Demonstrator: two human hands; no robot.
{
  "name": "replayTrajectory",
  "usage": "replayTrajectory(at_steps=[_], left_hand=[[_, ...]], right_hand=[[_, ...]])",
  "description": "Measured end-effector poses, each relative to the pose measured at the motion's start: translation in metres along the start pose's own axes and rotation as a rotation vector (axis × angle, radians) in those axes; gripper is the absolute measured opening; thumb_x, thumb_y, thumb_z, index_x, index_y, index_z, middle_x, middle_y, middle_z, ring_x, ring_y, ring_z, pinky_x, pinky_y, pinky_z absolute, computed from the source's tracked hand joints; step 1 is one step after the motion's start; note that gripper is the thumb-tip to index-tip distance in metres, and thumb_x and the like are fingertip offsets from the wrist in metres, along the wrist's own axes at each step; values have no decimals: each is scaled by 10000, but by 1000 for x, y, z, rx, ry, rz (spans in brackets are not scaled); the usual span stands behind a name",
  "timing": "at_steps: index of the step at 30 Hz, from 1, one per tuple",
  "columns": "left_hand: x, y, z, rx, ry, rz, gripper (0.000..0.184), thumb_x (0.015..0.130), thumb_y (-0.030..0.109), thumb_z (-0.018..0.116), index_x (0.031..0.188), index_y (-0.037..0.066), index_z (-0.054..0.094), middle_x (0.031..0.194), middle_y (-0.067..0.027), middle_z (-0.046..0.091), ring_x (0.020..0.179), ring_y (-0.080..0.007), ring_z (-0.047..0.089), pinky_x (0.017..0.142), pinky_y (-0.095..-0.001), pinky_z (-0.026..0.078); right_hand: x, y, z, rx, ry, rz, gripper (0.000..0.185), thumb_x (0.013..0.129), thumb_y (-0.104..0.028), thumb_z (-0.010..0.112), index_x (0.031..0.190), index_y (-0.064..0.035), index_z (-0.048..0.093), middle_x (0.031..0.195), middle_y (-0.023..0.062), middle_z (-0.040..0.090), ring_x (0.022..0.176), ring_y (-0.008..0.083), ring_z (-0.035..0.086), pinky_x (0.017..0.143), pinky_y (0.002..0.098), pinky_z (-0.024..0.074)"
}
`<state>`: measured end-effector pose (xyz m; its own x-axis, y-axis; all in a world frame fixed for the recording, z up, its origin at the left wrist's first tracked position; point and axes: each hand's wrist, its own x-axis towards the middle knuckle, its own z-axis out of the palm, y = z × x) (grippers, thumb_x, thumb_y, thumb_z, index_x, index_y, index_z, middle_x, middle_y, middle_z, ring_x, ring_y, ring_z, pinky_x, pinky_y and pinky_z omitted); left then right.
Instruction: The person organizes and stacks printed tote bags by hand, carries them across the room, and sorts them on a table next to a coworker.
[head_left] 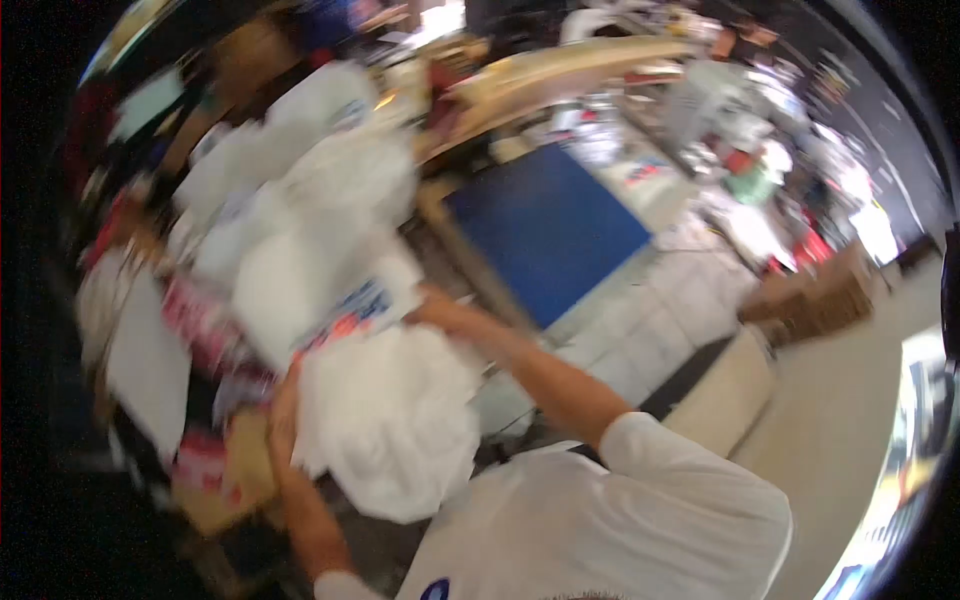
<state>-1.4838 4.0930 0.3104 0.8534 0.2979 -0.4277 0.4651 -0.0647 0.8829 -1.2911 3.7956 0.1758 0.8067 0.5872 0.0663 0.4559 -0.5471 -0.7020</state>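
Head view: blue panel [545, 230] beside white bags [395, 420]

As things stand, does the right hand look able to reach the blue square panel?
Probably yes, after letting go: the right hand is at the white bag, seemingly gripping it, though blur hides the exact grip. The blue square panel lies nearby, its top looking uncovered, with nothing tall visible between.

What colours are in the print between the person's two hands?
The print is blue and orange-red, though blurred; the head view shows it.
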Motion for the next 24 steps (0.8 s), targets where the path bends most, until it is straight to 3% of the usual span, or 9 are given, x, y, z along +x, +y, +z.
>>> replayTrajectory(at_steps=[2, 4, 5, 6, 8, 16, 18, 20, 24], left_hand=[[-1, 8, 4, 26, -20, 79, 698, 925, 480, 543, 1336, -76, 447, 1306, -177, 536, 1111, -299, 557, 945, -371, 441], [0, 12, 12, 86, 30, 140, 679, 931, 470, 537, 1331, -73, 453, 1315, -176, 530, 1111, -298, 557, 944, -371, 442], [-4, 10, 14, 104, 63, 169, 670, 934, 465, 534, 1329, -71, 457, 1319, -175, 527, 1111, -298, 557, 944, -371, 442], [33, -36, -10, 97, 93, 162, 630, 942, 447, 528, 1315, -58, 470, 1281, -159, 544, 1078, -280, 567, 922, -365, 453], [104, -123, -57, 82, 154, 150, 550, 958, 411, 514, 1285, -31, 496, 1203, -128, 577, 1010, -244, 585, 876, -353, 473], [25, -54, -24, 140, 93, 41, 556, 949, 416, 526, 1304, -9, 476, 1229, -134, 557, 1038, -256, 571, 892, -362, 467], [14, -58, -24, 159, 103, 30, 558, 947, 418, 529, 1309, -3, 471, 1236, -136, 552, 1045, -259, 567, 896, -365, 465], [3, -70, -25, 164, 120, 7, 560, 945, 419, 531, 1314, 3, 466, 1242, -137, 547, 1052, -262, 564, 900, -367, 463], [-21, -116, -24, 175, 136, -55, 565, 941, 422, 537, 1323, 14, 456, 1255, -141, 537, 1066, -268, 557, 907, -372, 460]], right_hand=[[-6, -38, -29, -86, -314, -99, 785, 735, -404, 703, 1397, -80, 435, 1386, 228, 422, 1245, 312, 423, 1006, 401, 426], [-24, -77, -56, 494, -131, 251, 649, 730, -356, 686, 1229, 2, 478, 1142, 170, 583, 1065, 272, 553, 782, 391, 517], [-9, -49, -27, 535, -117, 176, 654, 717, -349, 697, 1219, -8, 456, 1106, 153, 589, 962, 249, 596, 700, 369, 515], [-31, -92, -74, 518, -170, 333, 636, 708, -337, 702, 1202, -5, 478, 1040, 148, 615, 923, 240, 607, 686, 352, 518], [-44, -109, -90, 431, -238, 409, 610, 704, -333, 700, 1178, -1, 508, 1008, 172, 638, 929, 264, 622, 728, 361, 517], [-34, -79, -69, 233, -198, 237, 613, 732, -408, 689, 1145, 23, 551, 1110, 244, 631, 1053, 368, 603, 894, 413, 479], [-27, -61, -62, 236, 161, 180, 622, 787, -511, 655, 1108, 17, 579, 1081, 251, 634, 1064, 351, 600, 899, 419, 473], [-26, -45, -65, 510, 153, 304, 583, 861, -525, 596, 1088, 12, 595, 1060, 248, 626, 1039, 334, 599, 880, 419, 473], [-17, 28, -4, 379, 163, 248, 375, 934, -325, 516, 1064, 16, 604, 1017, 226, 594, 951, 339, 577, 830, 433, 463]])
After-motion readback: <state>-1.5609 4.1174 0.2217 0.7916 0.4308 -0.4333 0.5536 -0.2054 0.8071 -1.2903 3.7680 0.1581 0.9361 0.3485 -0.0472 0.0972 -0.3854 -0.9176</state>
